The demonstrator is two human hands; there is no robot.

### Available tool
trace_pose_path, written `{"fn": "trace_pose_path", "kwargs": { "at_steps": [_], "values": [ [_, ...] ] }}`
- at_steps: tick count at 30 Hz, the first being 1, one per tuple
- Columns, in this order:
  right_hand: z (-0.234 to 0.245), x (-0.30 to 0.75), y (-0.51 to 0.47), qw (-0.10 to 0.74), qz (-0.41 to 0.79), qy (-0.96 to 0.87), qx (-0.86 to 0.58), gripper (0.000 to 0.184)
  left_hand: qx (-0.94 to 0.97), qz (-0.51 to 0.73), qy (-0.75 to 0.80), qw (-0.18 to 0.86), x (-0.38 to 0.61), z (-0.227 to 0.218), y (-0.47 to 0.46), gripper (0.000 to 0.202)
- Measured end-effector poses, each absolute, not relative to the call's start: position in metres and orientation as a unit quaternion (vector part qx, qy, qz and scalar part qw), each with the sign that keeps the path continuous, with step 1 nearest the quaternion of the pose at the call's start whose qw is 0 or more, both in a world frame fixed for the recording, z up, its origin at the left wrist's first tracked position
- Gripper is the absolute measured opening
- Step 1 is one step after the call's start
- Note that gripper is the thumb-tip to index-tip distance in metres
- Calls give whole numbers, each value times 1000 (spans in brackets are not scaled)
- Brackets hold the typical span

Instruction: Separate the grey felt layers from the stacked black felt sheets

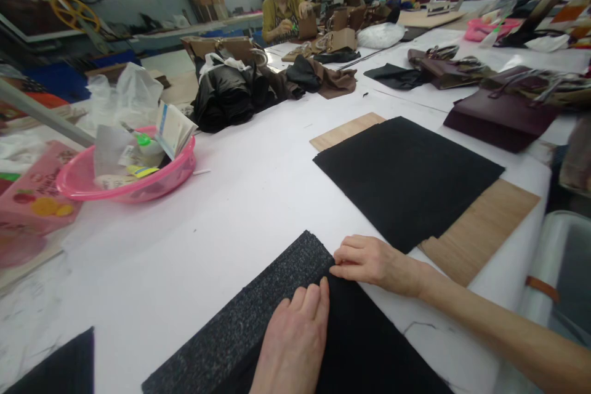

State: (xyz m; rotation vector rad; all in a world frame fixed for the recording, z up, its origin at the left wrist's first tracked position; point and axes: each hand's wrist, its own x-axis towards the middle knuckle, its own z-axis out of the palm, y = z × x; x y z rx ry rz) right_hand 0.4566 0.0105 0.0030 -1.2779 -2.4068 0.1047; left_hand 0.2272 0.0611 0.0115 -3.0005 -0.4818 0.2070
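A black fabric piece [369,345] lies on the white table in front of me, with a speckled dark grey strip [240,314] along its upper left side. My right hand [367,261] is closed, its fingertips pinching the fabric at the far corner beside the strip's end. Close by, my left hand [295,335] has its fingers together and bent, the tips gripping the fabric along the strip's inner edge; its thumb is hidden. Beyond my right hand, a stack of black fabric sheets [410,178] rests on a tan board [484,228].
A pink basin [124,191] of small items stands at the left. Black bundled material [226,95] lies farther back. Dark maroon handbags [503,111] sit at the right, above a grey bin [563,258]. A co-worker [282,12] handles a brown bag across the table.
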Motion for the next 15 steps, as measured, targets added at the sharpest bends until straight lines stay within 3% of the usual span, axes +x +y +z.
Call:
{"fn": "trace_pose_path", "kwargs": {
  "at_steps": [15],
  "values": [
    [-4,459,5,228,55,-836,-495,23,-971,90,-222,1,247,23,56,55]
  ]
}}
